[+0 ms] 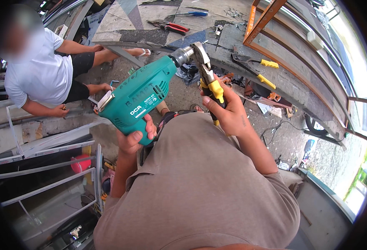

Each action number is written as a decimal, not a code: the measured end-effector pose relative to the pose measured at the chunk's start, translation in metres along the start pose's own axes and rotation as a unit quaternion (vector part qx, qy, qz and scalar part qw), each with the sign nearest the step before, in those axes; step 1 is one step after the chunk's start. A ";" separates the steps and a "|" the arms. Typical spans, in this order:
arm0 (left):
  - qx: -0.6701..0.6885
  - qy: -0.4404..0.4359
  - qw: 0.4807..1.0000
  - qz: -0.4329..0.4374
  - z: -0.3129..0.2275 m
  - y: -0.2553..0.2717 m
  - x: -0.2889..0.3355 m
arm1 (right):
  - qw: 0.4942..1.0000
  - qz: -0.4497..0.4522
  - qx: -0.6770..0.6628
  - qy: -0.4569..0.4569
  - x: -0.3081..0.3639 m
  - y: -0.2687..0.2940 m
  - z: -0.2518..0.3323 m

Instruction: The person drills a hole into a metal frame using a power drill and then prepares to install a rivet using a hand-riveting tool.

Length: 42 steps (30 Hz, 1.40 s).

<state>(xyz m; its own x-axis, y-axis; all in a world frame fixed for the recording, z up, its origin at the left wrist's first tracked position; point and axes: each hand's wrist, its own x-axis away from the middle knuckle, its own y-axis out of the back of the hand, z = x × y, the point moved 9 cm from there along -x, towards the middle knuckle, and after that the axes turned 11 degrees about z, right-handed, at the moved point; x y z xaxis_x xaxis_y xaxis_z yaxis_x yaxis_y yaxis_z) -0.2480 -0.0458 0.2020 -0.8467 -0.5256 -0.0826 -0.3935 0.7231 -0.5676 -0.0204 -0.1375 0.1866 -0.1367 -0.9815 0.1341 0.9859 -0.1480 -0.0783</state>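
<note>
My left hand point(136, 134) is wrapped round the grip of a green power drill point(138, 99), which is tilted with its metal chuck point(181, 56) up and to the right. In my right hand point(230, 107) is a pair of combination pliers point(212, 85) with black and yellow handles. The pliers' metal jaws are right at the front end of the chuck. A thin tip, perhaps of a bit, pokes out just past the jaws. Whether the jaws grip it cannot be made out.
A worn workbench point(210, 31) ahead bears red-handled pliers point(171, 27), a blue-handled tool point(194, 13) and yellow-handled cutters point(256, 66). An orange-brown metal frame point(265, 20) stands at right. Another person point(41, 71) sits at left, near white metal frames point(46, 146). Scraps litter the floor.
</note>
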 end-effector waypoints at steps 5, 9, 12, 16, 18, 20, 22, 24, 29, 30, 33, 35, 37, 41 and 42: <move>0.025 0.004 1.000 0.009 0.003 -0.002 0.001 | 1.000 -0.006 -0.021 -0.003 0.003 -0.004 -0.003; 0.045 -0.001 0.999 0.018 0.003 -0.007 0.003 | 1.000 -0.010 -0.021 0.010 0.003 -0.006 0.002; 0.062 -0.004 0.998 0.022 0.004 -0.008 0.004 | 0.999 -0.028 -0.020 0.018 0.005 -0.008 0.006; 0.076 -0.008 0.997 0.019 0.006 -0.005 0.009 | 0.999 -0.029 -0.015 0.030 0.003 -0.009 0.006; 0.085 -0.010 0.996 0.018 0.007 -0.003 0.011 | 0.998 -0.025 -0.023 0.045 -0.001 -0.012 0.003; 0.099 -0.011 0.995 0.019 0.008 -0.001 0.010 | 0.999 -0.031 -0.014 0.040 -0.003 -0.013 0.003; 0.109 -0.014 0.994 0.011 0.007 0.001 0.010 | 1.000 -0.009 -0.008 -0.020 -0.006 -0.015 -0.009; 0.110 -0.006 0.994 0.003 0.008 0.003 0.012 | 0.991 0.041 -0.006 -0.128 -0.009 -0.016 -0.034; 0.085 0.016 0.996 -0.015 0.010 0.007 0.015 | 0.995 0.061 -0.021 -0.071 -0.008 -0.025 -0.023; 0.094 0.014 0.995 -0.015 0.011 0.007 0.014 | 0.996 0.054 -0.007 -0.066 -0.009 -0.023 -0.022; 0.118 0.004 0.993 0.008 0.007 0.004 0.009 | 0.998 0.012 0.051 -0.026 -0.016 -0.012 -0.019; 0.194 0.003 0.980 0.035 0.003 -0.004 0.002 | 0.992 -0.044 0.110 0.033 -0.024 0.001 -0.008; 0.230 0.005 0.972 0.056 0.001 -0.009 -0.002 | 0.987 -0.082 0.130 0.052 -0.031 0.007 0.001; 0.232 0.015 0.971 0.053 -0.001 -0.007 -0.012 | 0.992 -0.083 0.089 0.034 -0.038 0.002 -0.006; 0.220 0.012 0.974 0.049 0.001 -0.008 -0.011 | 0.995 -0.075 0.062 0.023 -0.038 -0.001 -0.010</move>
<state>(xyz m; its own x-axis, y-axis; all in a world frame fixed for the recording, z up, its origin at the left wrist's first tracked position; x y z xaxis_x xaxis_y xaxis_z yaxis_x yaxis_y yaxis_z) -0.2351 -0.0467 0.2068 -0.8825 -0.4492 -0.1389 -0.1229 0.5055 -0.8541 -0.0167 -0.1009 0.1721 -0.2842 -0.9546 0.0891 0.9581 -0.2794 0.0624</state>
